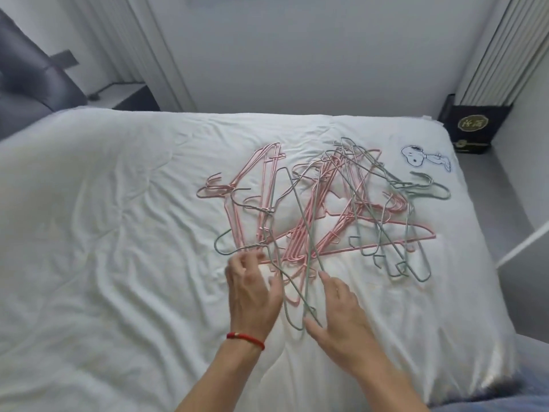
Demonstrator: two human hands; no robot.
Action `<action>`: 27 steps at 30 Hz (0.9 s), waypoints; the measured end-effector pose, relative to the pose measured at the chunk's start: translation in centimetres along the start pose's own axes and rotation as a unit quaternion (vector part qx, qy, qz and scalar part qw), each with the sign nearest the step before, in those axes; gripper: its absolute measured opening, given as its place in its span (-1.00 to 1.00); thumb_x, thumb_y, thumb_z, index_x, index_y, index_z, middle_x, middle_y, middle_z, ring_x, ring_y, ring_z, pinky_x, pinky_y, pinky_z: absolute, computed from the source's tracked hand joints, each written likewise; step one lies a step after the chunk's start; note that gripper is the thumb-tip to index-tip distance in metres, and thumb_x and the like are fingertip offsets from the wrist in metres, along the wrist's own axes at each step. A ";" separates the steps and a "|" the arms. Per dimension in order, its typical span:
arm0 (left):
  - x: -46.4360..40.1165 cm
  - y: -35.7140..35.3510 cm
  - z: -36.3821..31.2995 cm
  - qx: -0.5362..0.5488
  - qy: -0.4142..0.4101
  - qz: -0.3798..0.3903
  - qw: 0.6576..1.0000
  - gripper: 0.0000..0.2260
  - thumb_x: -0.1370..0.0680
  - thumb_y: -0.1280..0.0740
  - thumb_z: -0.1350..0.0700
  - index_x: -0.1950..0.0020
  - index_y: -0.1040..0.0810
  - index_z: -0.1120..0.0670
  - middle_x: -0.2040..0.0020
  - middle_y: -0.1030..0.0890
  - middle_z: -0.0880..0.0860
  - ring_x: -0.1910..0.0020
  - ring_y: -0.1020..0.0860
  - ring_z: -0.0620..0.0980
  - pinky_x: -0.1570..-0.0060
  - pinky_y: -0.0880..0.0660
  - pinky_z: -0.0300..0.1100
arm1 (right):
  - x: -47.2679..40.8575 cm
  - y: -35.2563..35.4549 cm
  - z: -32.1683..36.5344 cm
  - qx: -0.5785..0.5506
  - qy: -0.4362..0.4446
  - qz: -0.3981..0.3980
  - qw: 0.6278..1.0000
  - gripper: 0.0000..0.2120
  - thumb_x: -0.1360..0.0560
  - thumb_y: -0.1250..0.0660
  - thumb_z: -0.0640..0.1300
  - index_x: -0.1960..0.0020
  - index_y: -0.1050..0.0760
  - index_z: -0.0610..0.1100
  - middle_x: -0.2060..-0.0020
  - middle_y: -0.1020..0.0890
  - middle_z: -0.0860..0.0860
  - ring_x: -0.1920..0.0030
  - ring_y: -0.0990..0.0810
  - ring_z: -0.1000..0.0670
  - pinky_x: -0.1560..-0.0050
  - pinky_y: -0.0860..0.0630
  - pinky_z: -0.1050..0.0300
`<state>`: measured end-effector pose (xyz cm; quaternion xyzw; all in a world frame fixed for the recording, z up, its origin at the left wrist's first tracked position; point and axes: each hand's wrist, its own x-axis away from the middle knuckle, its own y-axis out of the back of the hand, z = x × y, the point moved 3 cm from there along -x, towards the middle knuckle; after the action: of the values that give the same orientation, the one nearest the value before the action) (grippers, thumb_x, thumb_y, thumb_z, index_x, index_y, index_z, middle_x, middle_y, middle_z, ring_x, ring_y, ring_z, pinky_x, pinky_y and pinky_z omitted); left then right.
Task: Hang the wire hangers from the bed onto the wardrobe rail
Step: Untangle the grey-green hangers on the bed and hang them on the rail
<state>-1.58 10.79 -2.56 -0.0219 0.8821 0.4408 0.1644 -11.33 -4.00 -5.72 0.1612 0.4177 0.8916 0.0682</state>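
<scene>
A tangled heap of pink and grey-green wire hangers (326, 209) lies on the white bed (104, 218). My left hand (252, 289), with a red string on its wrist, reaches into the near edge of the heap, its fingertips at the neck of a grey-green hanger (267, 251). My right hand (341, 310) lies beside it with fingers fairly straight, touching the near corner of another grey-green hanger (306, 304). Neither hand plainly grips a hanger. No wardrobe rail is in view.
A dark headboard (32, 81) and a bedside shelf (124, 96) are at the far left. A black box (472, 129) stands on the floor past the bed's far right corner. A cartoon dog print (424, 159) marks the cover. A white edge (523, 245) juts in at right.
</scene>
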 end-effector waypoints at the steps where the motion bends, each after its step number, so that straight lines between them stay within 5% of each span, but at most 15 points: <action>1: -0.9 0.1 0.5 -0.031 0.005 -0.024 0.999 -0.58 -0.34 -0.40 0.21 -0.20 -0.54 0.14 -0.21 -0.44 0.16 -0.18 -0.44 0.19 -0.27 -0.39 -0.04 | 0.0 -0.5 0.2 0.012 -0.006 -0.011 1.000 -0.13 -0.48 -0.35 0.12 -0.66 0.03 0.05 -0.49 -0.28 0.01 -0.42 -0.36 -0.10 -0.39 -0.38 -0.01; 6: -5.6 -0.6 4.2 -0.069 0.089 -0.013 0.994 -0.51 -0.41 -0.43 0.19 -0.34 -0.49 0.20 -0.36 -0.37 0.36 -0.28 -0.39 0.38 -0.30 -0.38 0.15 | -0.2 -2.3 -0.5 0.069 0.010 -0.059 0.996 0.06 -0.30 -0.46 -0.06 -0.67 0.03 -0.08 -0.27 -0.47 -0.08 -0.18 -0.51 -0.19 -0.13 -0.55 -0.05; 14: -10.5 1.1 7.4 0.063 0.147 -0.004 0.987 -0.55 -0.45 -0.34 0.27 -0.36 -0.49 0.14 -0.27 -0.54 0.23 -0.15 -0.57 0.23 -0.30 -0.45 0.01 | -1.0 1.1 3.8 0.030 0.065 -0.076 0.995 -0.07 -0.47 -0.38 0.10 -0.68 0.05 0.01 -0.35 -0.39 0.05 -0.35 -0.45 -0.03 -0.11 -0.55 0.06; 23: -16.1 6.7 11.5 0.083 0.193 -0.043 0.977 -0.56 -0.47 -0.39 0.24 -0.36 -0.50 0.17 -0.23 -0.61 0.26 -0.22 -0.57 0.23 -0.34 -0.45 0.04 | -6.7 2.9 12.1 0.079 0.169 -0.112 0.976 -0.14 -0.51 -0.40 0.06 -0.65 -0.01 -0.08 -0.30 -0.47 -0.10 -0.25 -0.53 -0.18 -0.18 -0.56 -0.04; 25: -16.8 8.9 11.1 0.087 0.172 -0.087 0.977 -0.57 -0.46 -0.37 0.25 -0.34 -0.51 0.17 -0.23 -0.61 0.27 -0.16 -0.61 0.22 -0.30 -0.49 -0.01 | -7.3 3.7 13.3 0.045 0.185 -0.118 0.975 -0.14 -0.51 -0.43 0.05 -0.65 -0.05 -0.08 -0.35 -0.48 -0.10 -0.29 -0.53 -0.18 -0.25 -0.52 -0.06; 27: -17.0 11.4 9.1 0.097 0.121 -0.145 0.977 -0.59 -0.46 -0.36 0.26 -0.32 -0.53 0.15 -0.22 -0.60 0.23 0.02 -0.64 0.02 -0.13 -0.53 -0.27 | -7.1 4.7 13.5 -0.014 0.187 -0.136 0.973 -0.19 -0.49 -0.41 0.03 -0.64 -0.12 -0.03 -0.34 -0.52 -0.06 -0.29 -0.54 -0.16 -0.27 -0.50 -0.08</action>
<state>14.86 23.12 6.43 -0.1869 0.9216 0.3184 0.1202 0.01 0.95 4.35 -0.0681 0.4282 0.8942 0.1115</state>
